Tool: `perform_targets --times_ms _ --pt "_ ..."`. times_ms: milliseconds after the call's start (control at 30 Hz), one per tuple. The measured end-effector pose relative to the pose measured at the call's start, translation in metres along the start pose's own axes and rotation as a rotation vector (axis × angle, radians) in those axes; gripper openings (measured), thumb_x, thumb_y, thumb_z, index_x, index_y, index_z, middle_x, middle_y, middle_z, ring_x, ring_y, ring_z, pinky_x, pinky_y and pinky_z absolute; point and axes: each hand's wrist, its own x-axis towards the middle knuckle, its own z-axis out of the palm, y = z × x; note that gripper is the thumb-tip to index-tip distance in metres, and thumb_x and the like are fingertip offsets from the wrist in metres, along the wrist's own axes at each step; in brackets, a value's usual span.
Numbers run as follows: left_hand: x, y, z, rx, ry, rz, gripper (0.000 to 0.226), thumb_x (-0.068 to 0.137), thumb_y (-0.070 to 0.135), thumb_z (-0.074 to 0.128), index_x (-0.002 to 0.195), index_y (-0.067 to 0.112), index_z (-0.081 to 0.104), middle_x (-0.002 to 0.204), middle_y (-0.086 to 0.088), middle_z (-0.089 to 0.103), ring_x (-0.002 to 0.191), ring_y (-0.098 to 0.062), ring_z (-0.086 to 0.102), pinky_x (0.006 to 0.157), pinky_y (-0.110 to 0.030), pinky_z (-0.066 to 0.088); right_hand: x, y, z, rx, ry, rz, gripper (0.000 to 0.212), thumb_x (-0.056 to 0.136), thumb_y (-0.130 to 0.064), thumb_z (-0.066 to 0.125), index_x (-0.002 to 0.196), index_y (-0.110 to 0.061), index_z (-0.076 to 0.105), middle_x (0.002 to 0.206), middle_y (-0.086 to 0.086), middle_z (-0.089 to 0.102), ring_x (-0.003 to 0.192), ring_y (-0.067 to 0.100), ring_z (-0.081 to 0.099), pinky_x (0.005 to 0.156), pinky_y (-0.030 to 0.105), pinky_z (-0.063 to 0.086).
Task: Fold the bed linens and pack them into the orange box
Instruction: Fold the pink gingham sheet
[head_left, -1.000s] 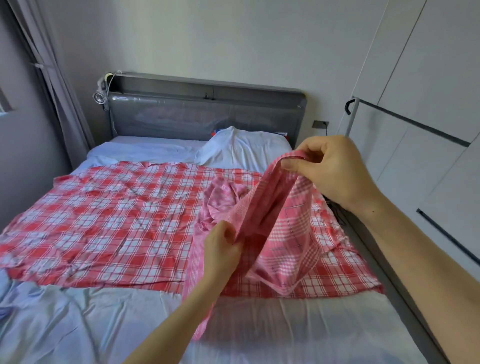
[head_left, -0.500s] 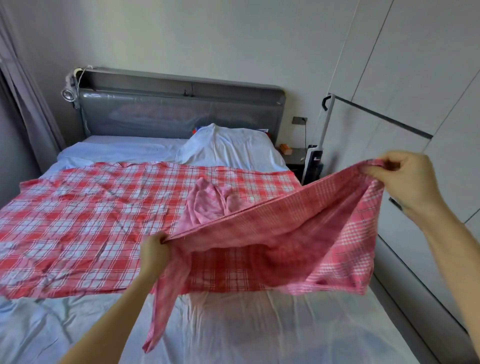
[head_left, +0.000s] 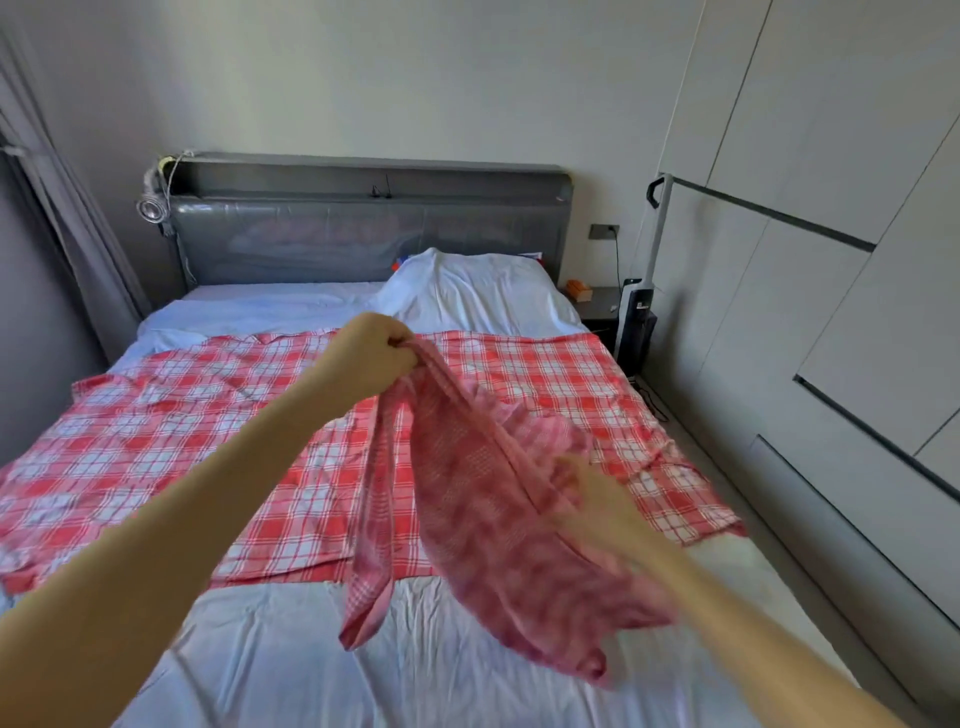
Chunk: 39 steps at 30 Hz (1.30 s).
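Here: plaid sheet (head_left: 156, 441) spread over white bed (head_left: 260, 654); grey headboard (head_left: 363, 244) behind.

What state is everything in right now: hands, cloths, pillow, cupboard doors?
left hand: grips the small checked cloth's bunched end.
small checked cloth: lifted, crumpled, not folded.
right hand: blurred against that cloth; grip unclear.
large checked sheet: spread out, wrinkled.
pillow: lying down, rumpled.
cupboard doors: shut.

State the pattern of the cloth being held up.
The cloth is pink-and-white checked; clearest in the head view.
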Motion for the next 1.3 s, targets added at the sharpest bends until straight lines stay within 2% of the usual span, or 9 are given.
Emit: perform_targets --times_ms 67,267,433,567,667,767,967,1133,1300 --pt "0.0 0.016 -0.002 0.013 -0.006 0.008 0.019 0.085 0.01 0.059 0.066 0.007 0.063 0.056 -0.001 0.051 0.052 -0.013 0.042 0.049 -0.022 0.031 0.0 -0.028 0.03 0.255 -0.016 -0.005 0.052 0.069 -0.057 0.066 0.112 -0.036 0.048 0.092 -0.014 0.064 0.084 0.009 0.063 0.074 0.029 0.049" --pt "-0.006 0.029 -0.02 0.017 0.022 0.039 0.021 0.082 0.01 0.061 0.076 -0.009 0.066 0.059 -0.01 0.05 0.055 -0.018 0.04 0.047 -0.021 0.032 0.0 -0.066 0.072 0.092 0.543 -0.049 0.012 0.089 -0.016 0.046 0.094 -0.013 0.056 0.071 -0.007 0.055 0.062 0.017 0.053 0.059 0.029 0.036" --pt "-0.014 0.01 -0.044 0.09 0.075 0.06 0.015 0.08 0.008 0.061 0.075 -0.003 0.069 0.066 -0.015 0.06 0.057 -0.018 0.045 0.052 -0.022 0.035 0.007 -0.038 0.065 -0.009 0.591 0.029 0.014 0.087 -0.009 0.046 0.075 -0.011 0.053 0.067 0.001 0.054 0.062 0.026 0.06 0.056 0.034 0.047" --pt "-0.022 -0.03 -0.05 0.255 0.093 0.072 0.009 0.08 0.002 0.058 0.077 0.004 0.066 0.068 -0.007 0.056 0.062 -0.02 0.048 0.056 -0.025 0.032 -0.008 -0.026 0.027 0.002 0.761 0.003 0.021 0.085 0.009 0.046 0.085 -0.002 0.063 0.072 0.006 0.062 0.062 0.024 0.055 0.052 0.026 0.03" --pt "-0.038 -0.091 -0.019 0.443 -0.059 0.002 0.014 0.081 0.0 0.054 0.07 0.009 0.056 0.076 -0.006 0.057 0.077 -0.027 0.057 0.063 -0.03 0.043 -0.025 -0.043 -0.017 0.114 0.866 -0.046 0.031 0.084 0.011 0.043 0.099 -0.001 0.068 0.085 0.014 0.069 0.078 0.032 0.062 0.066 0.029 0.04" --pt "-0.06 -0.147 0.026 0.465 -0.127 -0.162 0.023 0.082 -0.001 0.05 0.063 0.011 0.048 0.08 -0.013 0.062 0.083 -0.033 0.062 0.062 -0.032 0.044 -0.04 -0.064 -0.047 0.171 0.799 -0.193 0.035 0.085 0.009 0.039 0.102 -0.003 0.067 0.083 0.012 0.068 0.071 0.026 0.058 0.063 0.032 0.044" --pt "-0.122 -0.189 0.066 -0.077 0.216 -0.402 0.017 0.082 -0.001 0.05 0.084 0.004 0.065 0.077 -0.018 0.063 0.074 -0.031 0.057 0.059 -0.034 0.038 -0.092 -0.062 -0.099 -0.005 0.727 -0.389 0.027 0.084 -0.003 0.051 0.101 -0.009 0.072 0.085 0.006 0.072 0.074 0.021 0.063 0.069 0.027 0.046" --pt "-0.159 -0.17 -0.004 -0.278 0.544 -0.479 0.034 0.072 -0.013 0.043 0.094 0.001 0.065 0.08 -0.015 0.058 0.076 -0.021 0.049 0.055 -0.025 0.041 -0.12 -0.031 -0.102 -0.178 0.32 -0.36 0.01 0.085 -0.014 0.064 0.088 -0.014 0.074 0.076 0.003 0.07 0.071 0.019 0.062 0.071 0.036 0.051" --pt "-0.18 -0.13 -0.129 -0.042 0.673 -0.211 0.031 0.073 -0.003 0.048 0.092 0.014 0.066 0.064 0.009 0.057 0.067 0.003 0.052 0.069 -0.009 0.04 -0.143 -0.04 -0.103 -0.102 0.022 -0.364 0.061 0.059 -0.072 0.066 0.075 -0.013 0.068 0.07 0.005 0.066 0.066 0.021 0.061 0.07 0.038 0.049"
